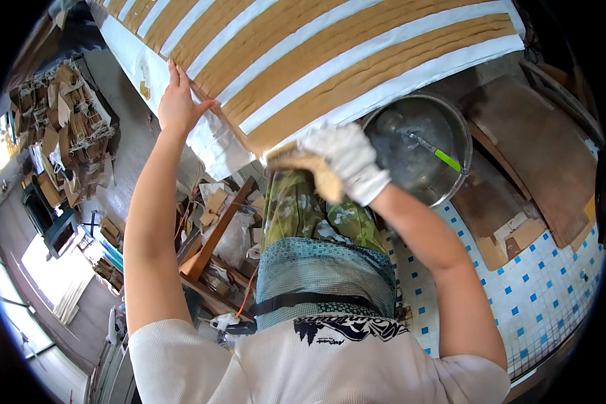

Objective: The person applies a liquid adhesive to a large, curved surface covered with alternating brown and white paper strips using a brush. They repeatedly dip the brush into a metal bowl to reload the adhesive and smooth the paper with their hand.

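Observation:
My bare left hand (180, 101) lies with its fingers stretched along the left end of the brown strips (316, 74), which sit in rows on a white sheet (357, 101). A narrow brown edge piece (225, 121) runs beside its thumb. In a white glove, my right hand (347, 158) is closed round a tan, wooden-looking brush (326, 178). Motion smears this hand. The brush's front end is at the near left corner of the strips, over my lap. To the right of the glove stands a round metal pot (468, 135) with greyish contents and a green-handled tool (444, 160) inside.
Brown boards (539, 135) lean at the right above a white floor with blue squares (518, 296). Stacked bundles of brown pieces (64, 121) stand far left. Below my left forearm are a wooden frame (212, 236), scraps and an orange cord (248, 293).

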Action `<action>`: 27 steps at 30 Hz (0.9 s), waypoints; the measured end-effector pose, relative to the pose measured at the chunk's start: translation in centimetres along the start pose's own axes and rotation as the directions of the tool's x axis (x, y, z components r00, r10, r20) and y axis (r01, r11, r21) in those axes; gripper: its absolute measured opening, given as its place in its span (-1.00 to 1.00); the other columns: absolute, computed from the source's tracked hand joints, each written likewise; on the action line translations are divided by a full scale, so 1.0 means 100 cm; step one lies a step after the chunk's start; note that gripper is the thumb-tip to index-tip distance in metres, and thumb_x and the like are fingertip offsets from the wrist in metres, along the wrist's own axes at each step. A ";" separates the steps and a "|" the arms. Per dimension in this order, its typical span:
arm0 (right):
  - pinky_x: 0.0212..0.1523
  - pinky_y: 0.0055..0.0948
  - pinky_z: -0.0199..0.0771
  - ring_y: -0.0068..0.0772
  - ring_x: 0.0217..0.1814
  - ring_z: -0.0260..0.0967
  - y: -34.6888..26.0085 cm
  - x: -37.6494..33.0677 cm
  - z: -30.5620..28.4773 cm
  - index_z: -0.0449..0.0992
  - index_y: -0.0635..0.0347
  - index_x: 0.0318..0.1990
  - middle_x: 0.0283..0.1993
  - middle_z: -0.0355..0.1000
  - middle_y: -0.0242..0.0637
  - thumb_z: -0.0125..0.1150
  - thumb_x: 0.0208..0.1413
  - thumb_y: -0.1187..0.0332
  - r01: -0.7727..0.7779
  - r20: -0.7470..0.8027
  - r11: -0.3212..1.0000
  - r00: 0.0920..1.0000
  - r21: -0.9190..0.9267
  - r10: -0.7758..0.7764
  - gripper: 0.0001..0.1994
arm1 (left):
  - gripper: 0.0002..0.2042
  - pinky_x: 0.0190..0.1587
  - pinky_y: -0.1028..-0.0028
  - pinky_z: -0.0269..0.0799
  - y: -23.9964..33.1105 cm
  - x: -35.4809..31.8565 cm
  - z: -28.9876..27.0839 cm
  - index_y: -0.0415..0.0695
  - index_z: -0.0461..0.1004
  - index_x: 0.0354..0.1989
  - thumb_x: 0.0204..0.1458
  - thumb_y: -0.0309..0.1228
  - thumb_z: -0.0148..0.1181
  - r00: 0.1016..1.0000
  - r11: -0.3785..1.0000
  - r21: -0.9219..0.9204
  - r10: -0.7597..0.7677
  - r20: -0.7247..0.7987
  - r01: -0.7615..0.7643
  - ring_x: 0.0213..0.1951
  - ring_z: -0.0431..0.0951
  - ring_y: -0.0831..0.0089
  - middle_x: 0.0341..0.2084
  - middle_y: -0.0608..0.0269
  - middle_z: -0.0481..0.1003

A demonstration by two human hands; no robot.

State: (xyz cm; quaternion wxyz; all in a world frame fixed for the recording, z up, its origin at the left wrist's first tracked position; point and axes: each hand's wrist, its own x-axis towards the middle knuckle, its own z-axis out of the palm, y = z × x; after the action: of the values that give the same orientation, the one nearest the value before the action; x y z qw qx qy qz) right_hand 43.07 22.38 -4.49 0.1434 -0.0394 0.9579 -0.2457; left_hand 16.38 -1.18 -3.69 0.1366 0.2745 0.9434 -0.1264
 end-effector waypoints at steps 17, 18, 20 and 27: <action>-0.05 -0.25 0.40 -0.42 -0.04 0.39 -0.053 0.006 0.053 0.45 -0.07 0.01 -0.11 0.43 -0.40 -0.10 0.22 0.28 -0.245 -0.253 0.964 0.931 0.102 0.264 -0.73 | 0.20 0.11 0.28 0.47 0.000 -0.004 0.001 -0.47 0.00 0.37 -0.31 0.12 0.51 0.998 0.998 0.024 0.061 -0.003 -0.061 0.24 0.37 -0.02 0.45 -0.21 -0.10; -0.15 -0.24 0.39 -0.40 -0.12 0.40 -0.054 0.011 0.057 0.47 -0.02 -0.05 -0.21 0.42 -0.40 -0.03 0.14 0.28 -0.201 -0.371 0.954 0.888 0.221 0.273 -0.75 | 0.20 0.11 0.28 0.46 0.004 -0.002 -0.005 -0.47 0.00 0.37 -0.31 0.12 0.51 0.998 0.999 0.027 0.043 0.041 -0.044 0.26 0.34 -0.03 0.45 -0.22 -0.10; -0.25 -0.32 0.39 -0.36 -0.22 0.42 -0.034 0.016 0.038 0.48 -0.03 -0.09 -0.25 0.43 -0.39 0.01 0.17 0.24 -0.204 -0.237 0.947 0.935 0.247 0.263 -0.79 | 0.20 0.11 0.26 0.47 -0.008 -0.003 0.008 -0.47 0.00 0.37 -0.32 0.12 0.52 0.986 0.989 0.040 0.145 -0.081 -0.142 0.23 0.37 -0.07 0.45 -0.21 -0.11; -0.20 -0.46 0.57 -0.50 -0.20 0.60 0.142 -0.027 -0.065 0.65 0.16 -0.23 -0.21 0.64 -0.24 0.06 0.24 -0.15 -0.666 -0.299 0.645 0.572 0.374 0.764 -0.49 | 0.15 0.11 0.26 0.47 0.004 -0.010 -0.004 -0.52 0.07 0.32 -0.29 0.10 0.52 0.996 0.994 0.050 0.092 0.003 -0.092 0.22 0.38 -0.08 0.43 -0.25 -0.07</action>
State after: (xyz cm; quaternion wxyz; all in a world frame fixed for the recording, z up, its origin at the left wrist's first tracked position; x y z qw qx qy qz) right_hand 43.65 38.20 -5.22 0.0186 0.4249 0.8632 -0.2720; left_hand 17.34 -1.16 -3.03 0.1357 0.3210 0.9262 -0.1437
